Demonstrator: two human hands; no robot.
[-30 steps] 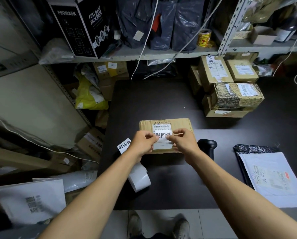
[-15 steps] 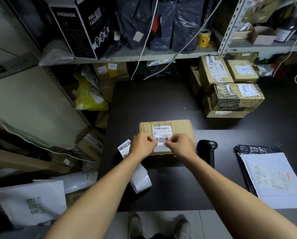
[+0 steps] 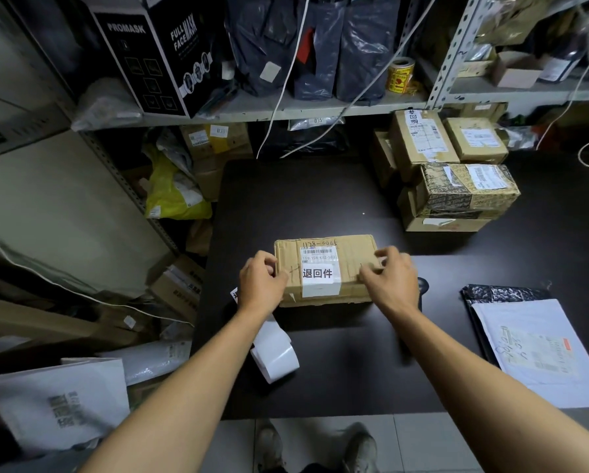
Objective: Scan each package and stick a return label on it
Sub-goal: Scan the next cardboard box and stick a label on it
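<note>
The left hand (image 3: 261, 285) is set against the left end of a cardboard parcel (image 3: 325, 269), its fingers curled onto the top edge there. The right hand (image 3: 390, 279) is set at the right end, the fingers bent over the top corner. Whether the parcel is actually gripped or only touched at both ends cannot be told; the two hands are held apart with the parcel between them.

The parcel lies flat on the black table (image 3: 303, 199), near its middle. A white return label (image 3: 321, 276) printed with three large characters is seen stuck on the top face, just below a barcode label (image 3: 318, 253), and its lower part is folded down over the near side. A number is handwritten along the far edge.

The carton looks stiff though creased and taped, so it is judged to keep its shape when squeezed at the short ends; it seems small and probably light. A hold at both ends, away from the labels, is judged safest, since tape patches could be slippery.

A roll of white labels (image 3: 274, 356) lies just beside the left forearm. The barcode scanner (image 3: 422, 286) is largely hidden behind the right hand. To the right a white mailer bag (image 3: 542, 349) rests on a black one, and stacked cartons (image 3: 457, 186) stand at the far right.
</note>
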